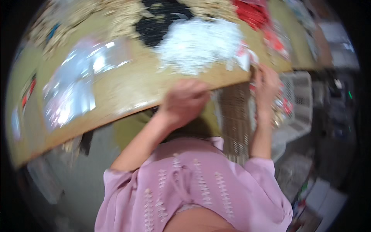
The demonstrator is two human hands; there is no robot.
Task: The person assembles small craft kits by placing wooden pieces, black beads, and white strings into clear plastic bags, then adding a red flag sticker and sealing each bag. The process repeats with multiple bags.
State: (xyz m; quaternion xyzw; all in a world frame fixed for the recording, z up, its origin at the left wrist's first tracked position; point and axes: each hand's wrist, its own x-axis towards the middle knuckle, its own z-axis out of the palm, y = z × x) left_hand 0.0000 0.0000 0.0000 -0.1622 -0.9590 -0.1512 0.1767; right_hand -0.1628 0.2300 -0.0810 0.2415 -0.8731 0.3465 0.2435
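My left hand [187, 98] is over the table's near edge, in front of a heap of small white flat pieces [199, 42]. Its fingers look curled in, and motion blur hides what they hold, if anything. To the right, my right hand [266, 83] is raised at the table edge above a basket, its thumb and fingers drawn together. Close to those fingertips lies a white piece with red on it [244, 60] at the right end of the white heap. Whether the right fingers touch it I cannot tell.
Behind the white heap lie black pieces [160, 21], beige pieces [87, 15] and red pieces [251, 14]. Clear plastic bags [73, 83] cover the table's left part. A pale perforated basket [301, 98] with red and gold items stands right of the table, beside a brown slatted crate [235, 120].
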